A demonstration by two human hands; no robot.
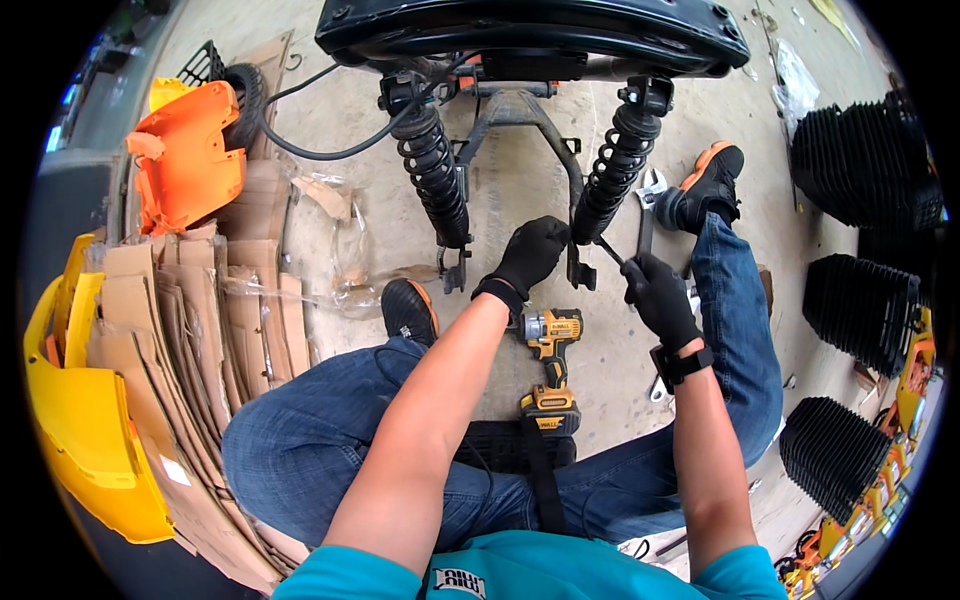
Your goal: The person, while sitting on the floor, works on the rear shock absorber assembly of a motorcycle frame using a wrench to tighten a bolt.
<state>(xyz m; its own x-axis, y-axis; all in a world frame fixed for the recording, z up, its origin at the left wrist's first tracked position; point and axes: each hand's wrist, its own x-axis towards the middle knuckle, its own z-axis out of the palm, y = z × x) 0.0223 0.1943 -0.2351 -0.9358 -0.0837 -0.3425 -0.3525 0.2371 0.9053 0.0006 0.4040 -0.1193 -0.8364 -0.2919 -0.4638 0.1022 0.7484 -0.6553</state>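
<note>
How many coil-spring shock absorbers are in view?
2: the left shock absorber hangs under the left end of the black frame; the right shock absorber under its right end. The frame could hide others.

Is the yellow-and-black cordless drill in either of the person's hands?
No, the drill lies between the person's legs, while the left hand and right hand are near a black shock absorber.

The gloved left hand [530, 257] and right hand [662, 302] reach forward, fingers [634, 274] curled, forearms [440, 400] bare.
</note>
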